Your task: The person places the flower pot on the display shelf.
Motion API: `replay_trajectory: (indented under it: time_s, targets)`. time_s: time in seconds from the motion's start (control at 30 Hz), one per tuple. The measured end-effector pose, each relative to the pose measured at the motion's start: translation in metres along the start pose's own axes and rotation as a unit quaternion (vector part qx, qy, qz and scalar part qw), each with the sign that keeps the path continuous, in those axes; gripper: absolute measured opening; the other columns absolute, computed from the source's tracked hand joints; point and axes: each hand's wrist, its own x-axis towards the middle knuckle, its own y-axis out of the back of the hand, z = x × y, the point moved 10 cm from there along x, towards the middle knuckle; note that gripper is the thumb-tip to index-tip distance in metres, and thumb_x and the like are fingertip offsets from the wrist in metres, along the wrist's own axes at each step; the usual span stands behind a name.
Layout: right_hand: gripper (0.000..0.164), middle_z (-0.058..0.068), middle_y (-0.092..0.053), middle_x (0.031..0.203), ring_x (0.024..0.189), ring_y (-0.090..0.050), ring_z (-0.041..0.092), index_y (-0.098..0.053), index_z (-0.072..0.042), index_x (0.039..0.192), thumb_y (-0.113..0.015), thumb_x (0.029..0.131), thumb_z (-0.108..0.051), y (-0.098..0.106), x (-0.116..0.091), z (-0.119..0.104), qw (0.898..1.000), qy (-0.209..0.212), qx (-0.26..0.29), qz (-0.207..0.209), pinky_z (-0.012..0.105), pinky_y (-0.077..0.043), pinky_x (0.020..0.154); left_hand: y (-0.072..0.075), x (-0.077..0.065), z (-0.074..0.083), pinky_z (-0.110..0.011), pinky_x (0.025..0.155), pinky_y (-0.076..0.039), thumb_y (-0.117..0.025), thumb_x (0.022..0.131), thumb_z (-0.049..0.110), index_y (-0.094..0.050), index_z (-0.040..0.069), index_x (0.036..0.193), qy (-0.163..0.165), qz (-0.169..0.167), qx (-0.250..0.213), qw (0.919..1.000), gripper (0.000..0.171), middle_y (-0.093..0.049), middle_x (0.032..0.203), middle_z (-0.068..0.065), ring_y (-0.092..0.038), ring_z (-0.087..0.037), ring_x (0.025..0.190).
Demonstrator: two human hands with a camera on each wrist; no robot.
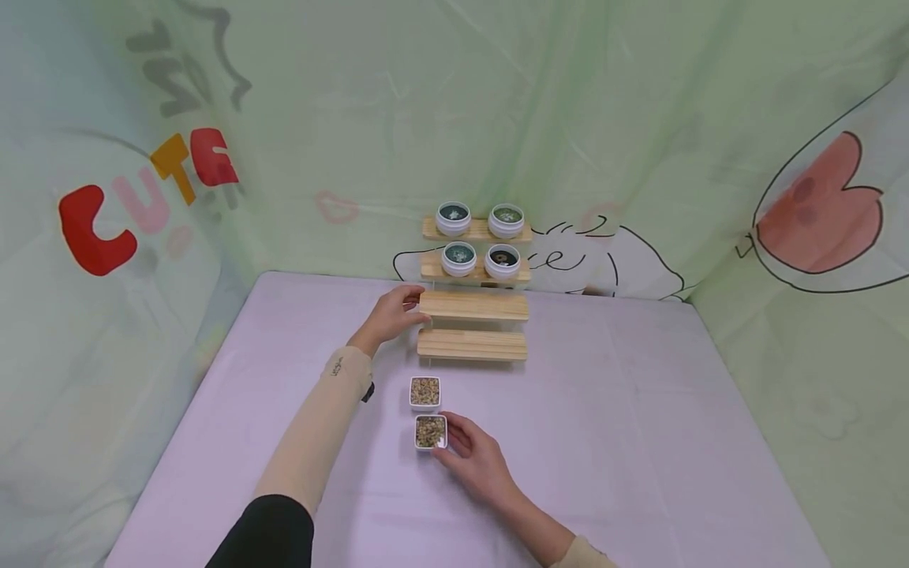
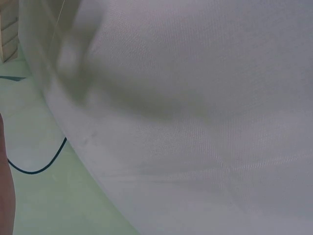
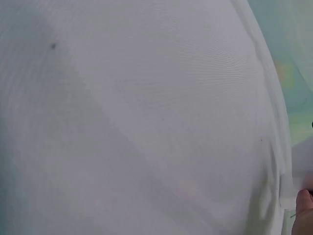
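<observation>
A tiered stand with wooden steps [image 1: 472, 345] stands at the back of the table. My left hand [image 1: 393, 314] holds the left end of its second step from the bottom, fingers behind and thumb in front. In front of the stand, two small white square dishes of brownish bits are lined up, a rear dish [image 1: 425, 392] and a front dish [image 1: 431, 432]. My right hand [image 1: 479, 460] grips the front dish from its right side, thumb at the near corner and fingers at the far one. The left wrist view shows only a strip of the left hand [image 2: 6, 191].
Several round white cups stand on the two upper steps, among them a cup with dark green contents [image 1: 453, 218] and a cup with a dark center [image 1: 503, 261]. A pale lilac cloth [image 1: 604, 442] covers the table. Printed curtains [image 1: 341, 118] hang behind and at both sides.
</observation>
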Motion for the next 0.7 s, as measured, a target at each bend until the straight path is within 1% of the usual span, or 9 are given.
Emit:
replay_trajectory:
  time_s: [0.13, 0.33, 0.47, 0.5, 0.6, 0.7]
  targets:
    - [0.054, 0.027, -0.056, 0.131, 0.121, -0.056, 0.037, -0.054, 0.009, 0.129, -0.078, 0.081, -0.001, 0.007, 0.001, -0.012, 1.0, 0.009, -0.006, 0.01, 0.027, -0.05, 0.099, 0.0, 0.0, 0.0, -0.032, 0.108, -0.044, -0.077, 0.086, 0.015, -0.047, 0.0, 0.141, 0.003, -0.002, 0.002, 1.0, 0.064, -0.051, 0.139, -0.016, -0.052, -0.027, 0.125]
    - [0.054, 0.026, -0.057, 0.13, 0.12, -0.057, 0.036, -0.055, 0.008, 0.13, -0.078, 0.082, -0.003, 0.022, 0.01, -0.025, 0.999, -0.005, -0.006, 0.035, 0.029, -0.051, 0.097, 0.0, 0.0, 0.001, -0.032, 0.108, -0.045, -0.077, 0.086, 0.014, -0.048, -0.001, 0.14, 0.0, 0.0, 0.002, 1.0, 0.064, -0.052, 0.138, -0.016, -0.053, -0.027, 0.124]
    - [0.054, 0.024, -0.058, 0.129, 0.12, -0.057, 0.035, -0.055, 0.007, 0.13, -0.078, 0.082, -0.004, 0.036, 0.02, -0.035, 0.998, 0.0, -0.018, 0.058, 0.029, -0.051, 0.097, 0.0, 0.0, 0.001, -0.032, 0.107, -0.045, -0.077, 0.086, 0.015, -0.048, -0.001, 0.14, -0.003, 0.0, 0.001, 1.0, 0.064, -0.052, 0.138, -0.017, -0.053, -0.028, 0.124]
    - [0.054, 0.025, -0.058, 0.13, 0.12, -0.057, 0.036, -0.055, 0.008, 0.13, -0.078, 0.083, -0.005, 0.038, 0.022, -0.039, 0.998, 0.008, -0.028, 0.062, 0.029, -0.051, 0.097, 0.0, 0.0, 0.001, -0.032, 0.107, -0.045, -0.077, 0.086, 0.014, -0.048, -0.001, 0.14, -0.003, -0.001, 0.0, 1.0, 0.064, -0.052, 0.138, -0.017, -0.053, -0.028, 0.124]
    - [0.055, 0.024, -0.057, 0.132, 0.122, -0.056, 0.035, -0.054, 0.008, 0.131, -0.077, 0.083, -0.006, 0.048, 0.032, -0.049, 0.996, 0.016, -0.046, 0.074, 0.027, -0.05, 0.098, 0.0, 0.0, 0.0, -0.032, 0.108, -0.045, -0.077, 0.086, 0.014, -0.048, -0.001, 0.14, -0.001, -0.001, 0.0, 1.0, 0.064, -0.051, 0.139, -0.017, -0.053, -0.028, 0.124]
    - [0.057, 0.022, -0.056, 0.134, 0.123, -0.056, 0.032, -0.053, 0.006, 0.133, -0.077, 0.084, -0.009, 0.056, 0.042, -0.056, 0.994, 0.012, -0.064, 0.087, 0.025, -0.05, 0.098, 0.0, 0.0, 0.0, -0.032, 0.108, -0.045, -0.077, 0.086, 0.015, -0.048, -0.001, 0.14, 0.001, -0.002, 0.003, 1.0, 0.064, -0.051, 0.139, -0.017, -0.053, -0.028, 0.124]
